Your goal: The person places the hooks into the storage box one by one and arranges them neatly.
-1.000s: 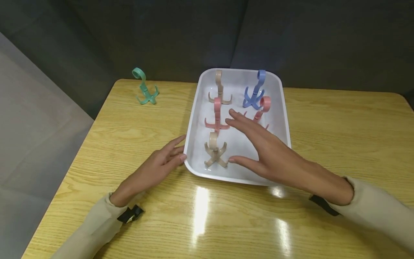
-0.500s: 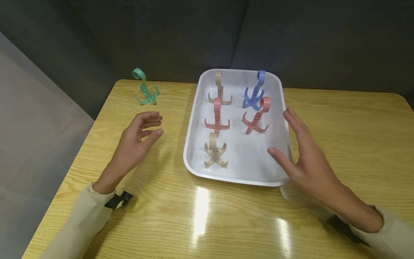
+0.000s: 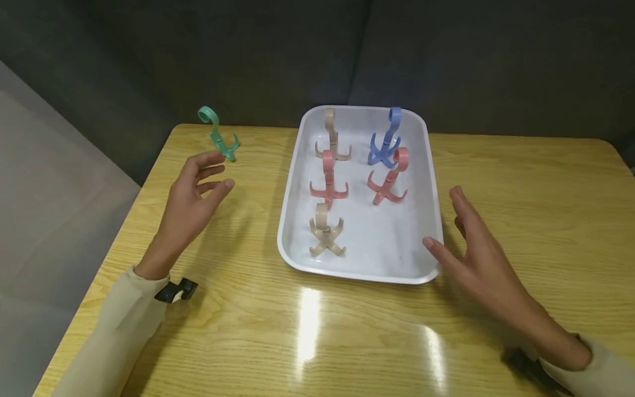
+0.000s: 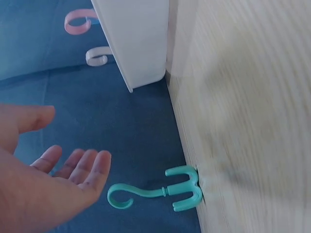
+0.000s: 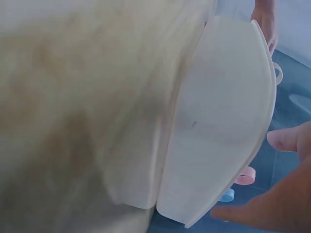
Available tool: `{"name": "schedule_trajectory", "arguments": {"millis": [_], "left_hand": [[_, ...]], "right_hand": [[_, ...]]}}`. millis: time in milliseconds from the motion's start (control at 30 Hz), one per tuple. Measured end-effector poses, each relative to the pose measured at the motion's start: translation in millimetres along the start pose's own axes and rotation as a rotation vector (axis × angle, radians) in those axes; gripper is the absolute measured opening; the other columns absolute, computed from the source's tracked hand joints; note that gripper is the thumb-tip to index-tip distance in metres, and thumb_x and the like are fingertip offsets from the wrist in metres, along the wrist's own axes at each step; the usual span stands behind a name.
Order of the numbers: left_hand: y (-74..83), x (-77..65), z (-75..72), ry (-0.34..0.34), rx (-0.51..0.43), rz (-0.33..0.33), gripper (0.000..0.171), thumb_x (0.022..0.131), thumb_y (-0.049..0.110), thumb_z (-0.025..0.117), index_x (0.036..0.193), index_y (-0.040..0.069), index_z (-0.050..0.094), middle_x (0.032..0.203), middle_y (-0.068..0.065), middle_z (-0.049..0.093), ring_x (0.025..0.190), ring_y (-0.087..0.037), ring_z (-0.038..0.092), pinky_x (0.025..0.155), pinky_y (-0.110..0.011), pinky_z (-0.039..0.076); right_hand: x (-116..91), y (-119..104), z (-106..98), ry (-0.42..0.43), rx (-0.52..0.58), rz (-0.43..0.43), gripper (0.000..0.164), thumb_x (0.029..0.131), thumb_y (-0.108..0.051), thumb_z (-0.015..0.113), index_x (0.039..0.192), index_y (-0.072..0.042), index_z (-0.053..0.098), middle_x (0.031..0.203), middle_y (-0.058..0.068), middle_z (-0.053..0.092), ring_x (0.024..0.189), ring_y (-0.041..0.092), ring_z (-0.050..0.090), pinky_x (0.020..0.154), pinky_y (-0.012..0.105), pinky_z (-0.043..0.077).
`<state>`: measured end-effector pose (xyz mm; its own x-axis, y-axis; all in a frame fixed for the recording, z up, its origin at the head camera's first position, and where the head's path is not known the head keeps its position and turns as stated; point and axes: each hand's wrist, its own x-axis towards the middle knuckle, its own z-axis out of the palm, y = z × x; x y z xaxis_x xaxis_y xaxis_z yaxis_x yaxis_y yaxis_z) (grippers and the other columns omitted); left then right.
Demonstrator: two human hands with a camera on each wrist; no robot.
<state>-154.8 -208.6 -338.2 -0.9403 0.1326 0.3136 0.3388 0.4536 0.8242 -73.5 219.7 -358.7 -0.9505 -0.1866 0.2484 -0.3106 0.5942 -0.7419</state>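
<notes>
Both hands hold nothing. My left hand (image 3: 186, 198) hovers just short of a green claw hook (image 3: 216, 129) with a curled top. In the left wrist view its loosely bent fingers (image 4: 99, 167) are apart from the hook's curl (image 4: 121, 187). My right hand (image 3: 483, 259) hangs by the right side of a white tray (image 3: 384, 242), thumb near the rim; whether it touches cannot be told. Inside the tray stand two beige hooks (image 3: 327, 242), two pink hooks (image 3: 389, 187) and a blue hook (image 3: 384, 149).
A wood-grain table (image 3: 536, 209) carries the tray and the green hook. Dark cloth (image 3: 268, 60) hangs behind its far edge. The table's left edge lies close beyond the left arm, with a grey surface (image 3: 54, 176) past it.
The left hand has left the tray's side and gone left and farther away, towards the green hook. The right hand has drawn out from above the tray to its right side. The hooks stay put.
</notes>
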Motion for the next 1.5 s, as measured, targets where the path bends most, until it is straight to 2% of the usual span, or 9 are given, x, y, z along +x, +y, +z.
{"name": "schedule_trajectory", "arguments": {"millis": [200,333,500,600,900,1067,1167,1300,1500], "left_hand": [[-7.5,17.8,-4.6,0.061,0.044,-0.04,0.052,0.093,0.016,0.062,0.139,0.005,0.038,0.139,-0.005,0.041,0.125,-0.022,0.044,0.099,-0.043,0.042],[-14.5,35.6,-8.5,0.083,0.079,-0.073,0.056,0.093,0.017,0.061,0.141,0.005,0.035,0.142,-0.008,0.037,0.128,-0.025,0.041,0.1,-0.044,0.04],[-17.5,60.7,-8.6,0.103,0.135,-0.105,0.061,0.092,0.018,0.062,0.143,0.006,0.03,0.144,-0.011,0.03,0.131,-0.029,0.035,0.101,-0.046,0.039],[-19.6,73.4,-7.9,0.12,0.166,-0.138,0.065,0.092,0.021,0.062,0.145,0.008,0.027,0.145,-0.012,0.026,0.134,-0.027,0.032,0.102,-0.044,0.037],[-27.5,103.0,-9.3,0.166,0.274,-0.242,0.072,0.092,0.035,0.061,0.149,0.013,0.022,0.147,-0.011,0.025,0.133,-0.026,0.034,0.103,-0.038,0.037],[-29.3,113.0,-8.4,0.226,0.386,-0.275,0.068,0.091,0.034,0.063,0.147,0.012,0.029,0.143,-0.01,0.031,0.125,-0.024,0.038,0.1,-0.035,0.037],[-31.4,117.4,-9.5,0.237,0.423,-0.3,0.064,0.093,0.03,0.062,0.146,0.011,0.032,0.141,-0.01,0.035,0.124,-0.023,0.038,0.101,-0.035,0.035],[-37.9,121.0,-12.5,0.229,0.422,-0.328,0.058,0.094,0.027,0.06,0.145,0.011,0.036,0.141,-0.01,0.038,0.125,-0.023,0.039,0.102,-0.034,0.035],[-47.3,118.9,-16.6,0.235,0.368,-0.286,0.05,0.096,0.02,0.058,0.141,0.007,0.041,0.131,-0.013,0.05,0.116,-0.022,0.054,0.093,-0.032,0.047]], "right_hand": [[-7,6,3,-0.088,0.083,0.105,0.086,0.093,-0.013,0.063,0.153,-0.019,0.002,0.156,0.01,0.009,0.138,0.036,0.021,0.1,0.007,0.025],[-9,7,3,-0.139,0.092,0.139,0.086,0.094,-0.018,0.062,0.153,-0.018,-0.001,0.156,0.014,0.01,0.135,0.041,0.027,0.096,0.003,0.026],[-10,8,4,-0.19,0.088,0.141,0.083,0.096,-0.019,0.058,0.153,-0.015,-0.002,0.15,0.024,0.025,0.128,0.043,0.038,0.091,0.003,0.032],[-11,8,5,-0.208,0.11,0.127,0.079,0.098,-0.018,0.055,0.153,-0.016,-0.001,0.147,0.025,0.032,0.126,0.042,0.041,0.089,0.005,0.035],[-12,6,5,-0.23,0.1,0.128,0.079,0.099,-0.018,0.054,0.153,-0.015,-0.003,0.145,0.025,0.034,0.124,0.041,0.045,0.087,0.006,0.037],[-13,6,5,-0.24,0.086,0.129,0.08,0.099,-0.02,0.054,0.153,-0.02,-0.004,0.147,0.024,0.032,0.124,0.04,0.045,0.087,0.008,0.038],[-12,5,5,-0.236,0.072,0.132,0.08,0.099,-0.021,0.054,0.153,-0.021,-0.004,0.147,0.023,0.033,0.124,0.038,0.046,0.088,0.011,0.04],[-12,4,6,-0.232,0.054,0.154,0.079,0.098,-0.023,0.054,0.153,-0.023,-0.004,0.147,0.02,0.034,0.124,0.034,0.047,0.089,0.018,0.043],[-11,3,7,-0.243,0.06,0.143,0.08,0.099,-0.023,0.054,0.153,-0.02,-0.004,0.147,0.021,0.033,0.122,0.036,0.048,0.09,0.032,0.045]]}}
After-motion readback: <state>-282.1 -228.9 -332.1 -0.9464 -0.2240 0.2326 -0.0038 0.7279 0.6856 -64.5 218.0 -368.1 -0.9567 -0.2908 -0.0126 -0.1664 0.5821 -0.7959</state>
